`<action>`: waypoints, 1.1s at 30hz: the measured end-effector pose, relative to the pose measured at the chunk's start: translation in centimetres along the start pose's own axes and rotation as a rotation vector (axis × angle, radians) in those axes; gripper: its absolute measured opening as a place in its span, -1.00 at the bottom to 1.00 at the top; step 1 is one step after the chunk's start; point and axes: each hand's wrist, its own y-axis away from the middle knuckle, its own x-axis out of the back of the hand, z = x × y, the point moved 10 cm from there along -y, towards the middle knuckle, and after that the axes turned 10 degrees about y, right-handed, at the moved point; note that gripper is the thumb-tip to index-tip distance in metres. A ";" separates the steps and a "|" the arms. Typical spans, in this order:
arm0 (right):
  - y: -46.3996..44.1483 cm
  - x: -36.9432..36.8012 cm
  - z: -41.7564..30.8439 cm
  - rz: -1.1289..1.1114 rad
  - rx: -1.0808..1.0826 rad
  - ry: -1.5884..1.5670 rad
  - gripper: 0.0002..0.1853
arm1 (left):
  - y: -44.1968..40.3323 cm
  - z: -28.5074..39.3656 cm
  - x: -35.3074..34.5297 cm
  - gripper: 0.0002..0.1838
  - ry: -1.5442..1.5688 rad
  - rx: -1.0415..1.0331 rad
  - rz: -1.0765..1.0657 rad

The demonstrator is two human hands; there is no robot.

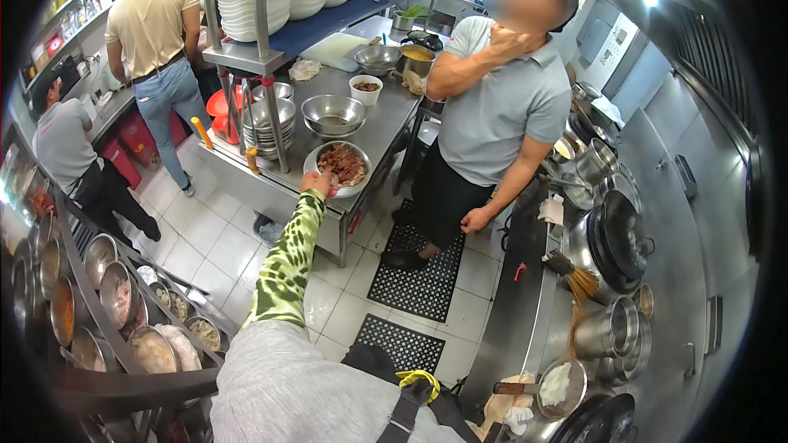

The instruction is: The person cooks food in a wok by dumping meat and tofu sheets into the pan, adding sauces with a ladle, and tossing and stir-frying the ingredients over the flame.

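Observation:
My left hand (318, 181), at the end of a green patterned sleeve, is at the near left rim of a metal bowl (367, 166). Its fingers look closed over that rim, beside the reddish-brown pieces of food (344, 162) in the bowl; the fingertips are small and partly hidden. The bowl is at the corner of the steel table (312, 87). Just behind it are wider empty-looking metal bowls (332, 115) and a white tub of food (366, 90). My right hand does not show.
A person in a grey shirt (501, 107) stands right of the table, one hand at the face. Two people (156, 16) (66, 135) are at the left counter. Food bowls (119, 295) line the lower left; woks (624, 234) and pots line the right. Black mats (410, 271) cover part of the floor.

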 end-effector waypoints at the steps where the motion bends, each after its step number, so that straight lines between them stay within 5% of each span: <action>1: 0.0 0.5 0.8 0.004 0.007 -0.009 -0.70 | 1.2 0.8 0.0 -0.69 0.001 -0.037 -0.009; 6: 1.7 5.5 9.5 0.042 0.100 -0.140 -0.70 | 10.3 2.8 -5.6 -0.94 0.066 -0.066 -0.327; 8: 4.4 7.9 14.5 0.063 0.149 -0.209 -0.70 | 15.7 2.3 -9.4 -0.87 0.071 0.008 -0.479; 10: 12.8 9.1 6.9 0.122 0.173 -0.123 -0.72 | 22.0 1.3 -13.9 -0.88 0.063 0.136 -0.628; 14: 26.1 10.0 6.0 0.161 -0.131 -0.169 -0.72 | 37.0 -2.0 -21.8 -0.89 0.015 0.250 -0.950; 20: 41.3 3.2 16.2 -0.116 -0.308 -0.094 -0.81 | 59.1 -9.9 -28.8 -0.97 -0.043 0.542 -1.392; 21: 43.8 1.6 17.2 -0.146 -0.415 -0.080 -0.79 | 62.5 -11.0 -29.6 -0.97 -0.088 0.575 -1.447; 22: 45.6 -0.2 18.5 -0.057 -0.219 0.093 -0.74 | 65.8 -12.3 -30.4 -0.97 -0.088 0.632 -1.504; 24: 49.6 -4.9 19.5 -0.129 -0.396 0.123 -0.60 | 72.7 -13.8 -31.6 -0.93 -0.154 0.715 -1.603; 26: 52.9 -9.4 21.1 -0.014 -0.445 0.144 -0.36 | 78.1 -15.5 -32.5 -0.91 -0.198 0.791 -1.652; 27: 53.9 -11.0 21.5 0.110 -0.365 0.013 -0.37 | 80.8 -16.6 -33.1 -0.90 -0.194 0.830 -1.760; 29: 56.0 -14.3 24.2 0.278 -0.664 -0.383 -0.44 | 85.1 -18.6 -34.0 -0.88 -0.288 0.859 -1.791; 30: 55.4 -10.5 20.4 0.370 -0.633 -0.126 -0.50 | 87.1 -19.2 -34.5 -0.89 -0.303 0.842 -1.832; 33: 56.2 -7.4 17.0 0.527 -0.608 -0.161 -0.54 | 92.9 -20.4 -36.2 -0.87 -0.344 0.783 -1.932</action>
